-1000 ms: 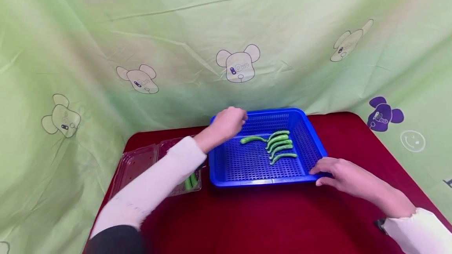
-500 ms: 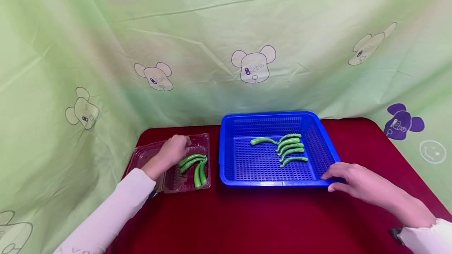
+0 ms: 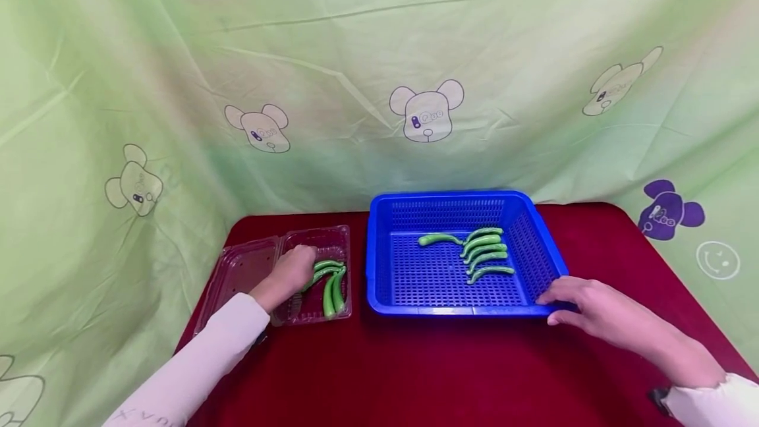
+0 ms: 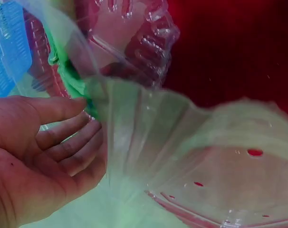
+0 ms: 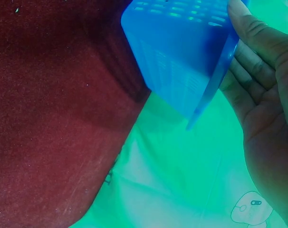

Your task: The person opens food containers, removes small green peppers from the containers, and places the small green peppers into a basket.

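Observation:
In the head view, my left hand reaches into a clear plastic clamshell box. Its thumb and fingertips pinch the end of a long green pepper, as the left wrist view shows; the hand hides part of it. Several more green peppers lie in the box beside the hand. To the right stands a blue perforated basket with a row of curved green peppers and one separate pepper. My right hand grips the basket's near right corner, thumb and fingers on either side of the rim.
The box's clear lid lies folded back to the left. A dark red cloth covers the table. Pale green curtain with bear-head prints hangs behind and at both sides.
My left hand has moved from above the basket's left side, leftward and down into the clamshell among the peppers. My right hand stays on the basket corner. The head view has shifted slightly.

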{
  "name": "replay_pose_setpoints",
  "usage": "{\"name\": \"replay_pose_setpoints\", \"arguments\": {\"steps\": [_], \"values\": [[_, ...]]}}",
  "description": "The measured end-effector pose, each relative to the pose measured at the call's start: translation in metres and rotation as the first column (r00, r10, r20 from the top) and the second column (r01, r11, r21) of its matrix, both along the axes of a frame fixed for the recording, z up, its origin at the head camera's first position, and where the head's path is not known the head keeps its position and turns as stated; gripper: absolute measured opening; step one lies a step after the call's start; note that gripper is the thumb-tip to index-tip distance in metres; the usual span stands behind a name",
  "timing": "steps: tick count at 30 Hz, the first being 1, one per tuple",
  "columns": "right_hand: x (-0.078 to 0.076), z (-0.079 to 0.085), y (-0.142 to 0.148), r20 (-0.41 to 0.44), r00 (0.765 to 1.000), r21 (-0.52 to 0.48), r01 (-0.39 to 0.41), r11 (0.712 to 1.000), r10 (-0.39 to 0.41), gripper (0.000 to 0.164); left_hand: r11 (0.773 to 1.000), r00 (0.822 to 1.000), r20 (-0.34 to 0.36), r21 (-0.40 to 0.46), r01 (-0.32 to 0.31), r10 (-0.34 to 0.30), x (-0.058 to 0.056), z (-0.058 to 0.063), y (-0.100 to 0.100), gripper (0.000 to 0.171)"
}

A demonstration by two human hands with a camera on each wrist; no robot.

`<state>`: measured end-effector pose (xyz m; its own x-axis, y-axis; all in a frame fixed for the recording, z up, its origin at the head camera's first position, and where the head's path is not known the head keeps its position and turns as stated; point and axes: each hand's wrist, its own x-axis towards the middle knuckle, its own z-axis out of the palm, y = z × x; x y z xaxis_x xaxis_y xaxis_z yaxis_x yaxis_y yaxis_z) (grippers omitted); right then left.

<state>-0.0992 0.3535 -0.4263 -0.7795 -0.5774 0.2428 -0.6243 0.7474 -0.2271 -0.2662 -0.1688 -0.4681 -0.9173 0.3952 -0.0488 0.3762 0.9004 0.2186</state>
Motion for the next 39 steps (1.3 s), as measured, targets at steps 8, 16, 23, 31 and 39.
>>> {"name": "replay_pose_setpoints", "arguments": {"steps": [8, 16, 23, 31, 39], "values": [[0.0, -0.001, 0.0, -0.005, 1.0, 0.005, 0.014, 1.0, -0.014, 0.032, 1.0, 1.0, -0.006, 0.002, -0.003, 0.003, -0.003, -0.006, 0.006, 0.026], [0.0, -0.003, -0.001, 0.006, 1.0, -0.004, 0.016, 1.0, -0.016, 0.03, 0.999, 0.999, 0.019, 0.002, -0.032, 0.032, -0.007, -0.005, 0.005, 0.032], [-0.001, -0.005, 0.0, -0.033, 0.999, -0.02, -0.018, 1.0, 0.017, 0.032, 0.996, 0.993, -0.106, 0.087, -0.035, 0.044, -0.017, 0.022, 0.009, 0.019], [-0.001, -0.001, 0.001, -0.023, 1.0, -0.013, -0.003, 1.0, 0.002, 0.032, 0.841, 0.997, 0.031, 0.536, -0.071, 0.065, -0.03, 0.072, 0.053, 0.026], [0.0, -0.001, 0.0, -0.01, 1.0, -0.021, -0.014, 1.0, 0.014, 0.03, 0.774, 0.999, 0.023, 0.633, 0.006, -0.027, -0.027, 0.093, 0.123, 0.028]]}}
